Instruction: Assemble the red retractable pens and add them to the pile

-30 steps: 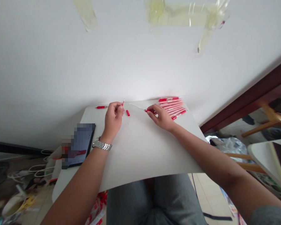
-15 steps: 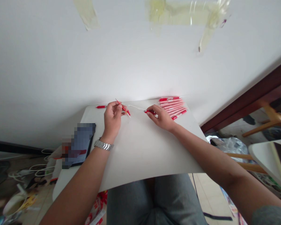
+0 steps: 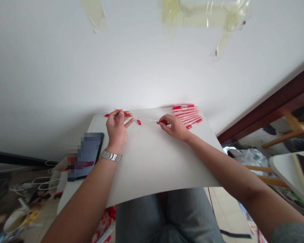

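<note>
My left hand [image 3: 117, 127] pinches a thin red pen refill [image 3: 126, 115] near the far edge of the white table [image 3: 152, 162], its tip pointing right. My right hand [image 3: 175, 127] grips a clear pen barrel [image 3: 152, 120] with a red grip, its open end facing the refill tip. The two nearly meet end to end. A small red cap [image 3: 139, 122] lies on the table just below that meeting point. A row of several red pens [image 3: 187, 114] lies behind my right hand. Another red piece [image 3: 106, 115] lies left of my left hand.
A dark tablet [image 3: 87, 153] rests on the table's left side. Cables and clutter [image 3: 27, 189] cover the floor to the left. A wooden chair [image 3: 291, 130] and a second white table [image 3: 294, 172] stand at the right. A white wall rises right behind the table.
My left hand has moved left and tilted the refill from upright to lying level, lining its tip up with the barrel. My right hand has stayed nearly still.
</note>
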Tool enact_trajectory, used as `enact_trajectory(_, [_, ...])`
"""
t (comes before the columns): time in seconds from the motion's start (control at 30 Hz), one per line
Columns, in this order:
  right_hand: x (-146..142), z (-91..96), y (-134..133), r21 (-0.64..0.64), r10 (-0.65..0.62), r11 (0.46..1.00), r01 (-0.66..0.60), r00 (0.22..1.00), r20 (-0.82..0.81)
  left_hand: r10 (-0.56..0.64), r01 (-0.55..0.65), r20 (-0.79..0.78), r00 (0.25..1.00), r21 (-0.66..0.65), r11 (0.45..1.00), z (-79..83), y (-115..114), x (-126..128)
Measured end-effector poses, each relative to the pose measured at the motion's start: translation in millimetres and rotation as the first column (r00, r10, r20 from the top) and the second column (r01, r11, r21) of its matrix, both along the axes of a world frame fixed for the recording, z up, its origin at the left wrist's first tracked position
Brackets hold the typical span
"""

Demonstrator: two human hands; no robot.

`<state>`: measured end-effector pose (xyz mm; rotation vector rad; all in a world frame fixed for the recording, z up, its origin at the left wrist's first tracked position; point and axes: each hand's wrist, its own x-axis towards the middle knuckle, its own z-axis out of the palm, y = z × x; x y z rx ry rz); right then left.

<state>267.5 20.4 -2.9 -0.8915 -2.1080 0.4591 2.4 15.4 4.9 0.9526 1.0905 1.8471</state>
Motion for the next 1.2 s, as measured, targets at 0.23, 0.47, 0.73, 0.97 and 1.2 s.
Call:
enact_trajectory(0.23, [-0.1,0.4,-0.1,-0.003,0.008,1.0,-0.008,1.0,0.007,-0.011,0.011,0.022,1.0,-0.006,1.0,2.5,-1.7,2.0])
enact_trajectory(0.47, [0.1,1.4,-0.3,0.006,0.015,1.0,-0.015,1.0,0.0,-0.015,0.016,0.011,1.0,-0.009,1.0,-0.8,0.2,-0.5])
enact_trajectory(0.73, [-0.4,1.8,-1.3,-0.001,0.016,1.0,-0.016,1.0,0.004,-0.055,0.055,-0.06,0.997,0.006,0.998,-8.7,4.0,-5.6])
enact_trajectory(0.97, [-1.5,0.4,-0.7,0.0,0.015,1.0,-0.015,1.0,-0.015,-0.153,0.153,-0.049,0.987,0.011,0.988,-2.0,-4.5,7.9])
enact_trajectory(1.2, [-1.5,-2.1,0.7,-0.017,0.012,1.0,-0.013,1.0,-0.012,-0.284,0.284,-0.055,0.957,-0.015,0.959,2.6,-13.1,18.3])
